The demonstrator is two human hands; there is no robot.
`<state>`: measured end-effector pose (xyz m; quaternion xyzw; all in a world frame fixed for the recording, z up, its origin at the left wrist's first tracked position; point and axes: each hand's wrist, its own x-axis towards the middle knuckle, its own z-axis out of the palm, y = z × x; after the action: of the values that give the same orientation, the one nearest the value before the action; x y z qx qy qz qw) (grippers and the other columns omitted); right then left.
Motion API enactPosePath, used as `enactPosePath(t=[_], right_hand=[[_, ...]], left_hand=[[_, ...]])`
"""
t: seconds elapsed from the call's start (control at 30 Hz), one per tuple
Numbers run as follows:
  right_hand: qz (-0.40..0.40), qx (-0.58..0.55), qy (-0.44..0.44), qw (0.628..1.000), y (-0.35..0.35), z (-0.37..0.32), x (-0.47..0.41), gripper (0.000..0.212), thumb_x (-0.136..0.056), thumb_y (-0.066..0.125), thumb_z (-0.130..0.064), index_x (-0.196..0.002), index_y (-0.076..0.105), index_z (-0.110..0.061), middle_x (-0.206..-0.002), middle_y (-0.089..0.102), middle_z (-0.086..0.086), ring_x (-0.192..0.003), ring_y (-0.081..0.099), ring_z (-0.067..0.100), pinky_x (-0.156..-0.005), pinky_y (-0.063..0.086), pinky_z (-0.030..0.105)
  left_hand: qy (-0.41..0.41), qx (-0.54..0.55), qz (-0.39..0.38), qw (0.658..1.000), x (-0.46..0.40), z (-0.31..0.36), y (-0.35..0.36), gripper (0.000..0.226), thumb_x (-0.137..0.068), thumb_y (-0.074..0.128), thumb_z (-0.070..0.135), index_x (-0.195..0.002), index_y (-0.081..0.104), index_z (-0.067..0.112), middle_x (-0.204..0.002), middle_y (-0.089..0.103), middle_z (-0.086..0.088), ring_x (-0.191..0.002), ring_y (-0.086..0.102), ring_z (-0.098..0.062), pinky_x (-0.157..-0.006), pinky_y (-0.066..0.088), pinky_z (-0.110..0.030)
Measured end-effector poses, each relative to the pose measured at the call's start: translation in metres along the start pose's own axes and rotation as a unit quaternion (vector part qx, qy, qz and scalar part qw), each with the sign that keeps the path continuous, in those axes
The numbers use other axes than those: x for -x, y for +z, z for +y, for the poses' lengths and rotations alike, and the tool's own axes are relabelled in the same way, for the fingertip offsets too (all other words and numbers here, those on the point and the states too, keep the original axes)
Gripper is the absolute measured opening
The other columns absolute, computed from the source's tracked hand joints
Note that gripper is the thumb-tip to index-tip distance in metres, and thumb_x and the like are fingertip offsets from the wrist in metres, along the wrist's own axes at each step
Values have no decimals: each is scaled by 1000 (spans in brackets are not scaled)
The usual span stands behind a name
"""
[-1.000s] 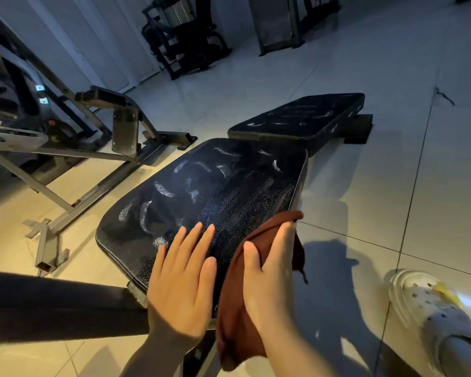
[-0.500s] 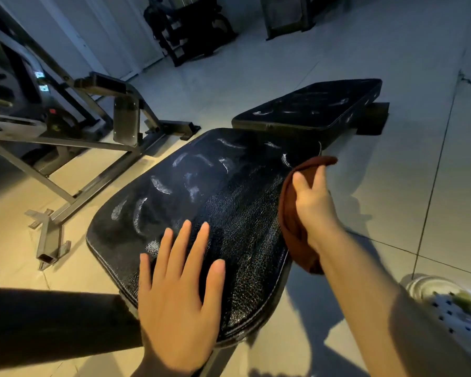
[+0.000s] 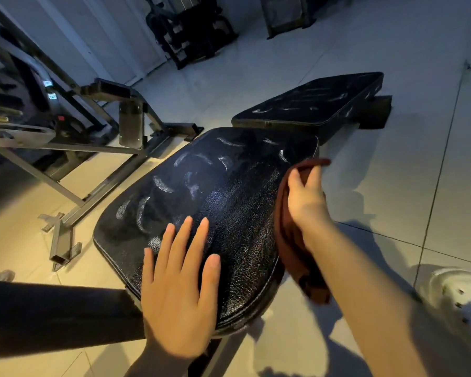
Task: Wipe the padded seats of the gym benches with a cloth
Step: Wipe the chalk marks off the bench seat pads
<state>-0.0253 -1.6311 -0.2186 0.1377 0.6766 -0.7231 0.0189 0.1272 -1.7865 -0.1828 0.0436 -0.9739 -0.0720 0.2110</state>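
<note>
Over on the left a grey steel machine frame [image 3: 98,164] stands on the tiled floor [image 3: 392,44], and a dark trouser leg [image 3: 52,317] crosses the bottom corner. Just beside it the person's left hand [image 3: 178,289] lies flat on the near end of the black padded seat [image 3: 229,202], fingers straight and slightly spread, holding nothing. The seat's cracked vinyl carries pale curved smears across its far and left parts. Along the seat's right edge hangs the dark red cloth [image 3: 288,235]; the right hand [image 3: 306,197] grips it, fingers curled over the bunched top, pressing it to the side of the pad while the loose end dangles below. Beyond, a second black pad [image 3: 318,104] lies lower, also streaked. At the far right a white perforated shoe [image 3: 462,297] rests on the tiles.
</note>
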Motion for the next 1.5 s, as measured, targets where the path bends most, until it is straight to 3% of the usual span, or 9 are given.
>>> enactPosePath(t=[0.33,0.43,0.57,0.77,0.97,1.2,1.33,1.43,1.5], right_hand=[[-16,-93,-46,994,11,20,74,71,-93,34,-53,-153,-2,-42,-162,18,-6,-145,26,16,-119,23,40],[-45,-147,-4,988,19,36,146,49,-89,18,-69,-132,-4,-63,-146,18,-34,-131,30,-8,-108,25,17],[-49,-152,0,987,22,40,156,67,-88,20,-64,-146,-6,-45,-145,1,-34,-120,6,-30,-84,7,-13],[-16,-54,-39,998,-3,14,27,62,-105,31,-40,-157,3,-23,-163,13,2,-148,15,19,-117,12,29],[-28,-99,-16,995,-5,6,-4,57,-106,24,-42,-156,1,-28,-163,12,-1,-148,18,21,-121,15,40],[-45,-172,93,980,0,28,84,46,-103,23,-42,-148,12,-36,-134,28,-22,-130,24,-1,-102,12,11],[-29,-108,-6,994,0,16,36,57,-105,25,-41,-156,2,-28,-163,6,-8,-149,12,14,-120,10,30],[0,-91,-66,994,-3,7,-30,61,-105,35,-34,-156,6,-17,-162,15,1,-148,18,16,-111,12,15],[6,-91,-82,992,-8,0,-52,67,-102,37,-36,-156,5,-13,-163,13,5,-149,15,18,-119,10,24]], left_hand=[[-22,3,-7,1000,-1,2,-2,67,-90,-6,69,-144,25,43,-155,30,12,-147,14,-12,-120,6,-45],[-19,0,-10,1000,-1,1,-1,73,-87,-11,71,-143,23,41,-155,30,9,-147,13,-12,-120,3,-43],[0,1,-8,1000,1,1,-1,69,-91,-8,68,-143,25,38,-154,34,5,-146,17,-12,-119,3,-38],[14,28,9,999,3,1,-2,59,-97,6,62,-143,33,38,-152,36,10,-146,18,-9,-119,1,-25],[17,41,14,999,1,0,-6,53,-100,18,54,-142,41,31,-151,40,5,-146,24,-16,-120,8,-32],[-68,11,-48,996,0,6,-12,59,-91,20,62,-142,37,38,-155,31,6,-147,14,-12,-119,4,-44],[-77,0,-33,996,0,36,-6,57,-91,19,64,-142,35,43,-156,27,14,-147,9,-5,-120,-1,-35],[-92,-32,-30,995,-2,43,0,56,-94,21,57,-144,36,39,-156,28,11,-148,11,-9,-120,5,-39],[-88,-47,-40,994,-1,40,-1,55,-95,20,55,-145,35,39,-156,27,13,-148,9,-7,-120,5,-40]])
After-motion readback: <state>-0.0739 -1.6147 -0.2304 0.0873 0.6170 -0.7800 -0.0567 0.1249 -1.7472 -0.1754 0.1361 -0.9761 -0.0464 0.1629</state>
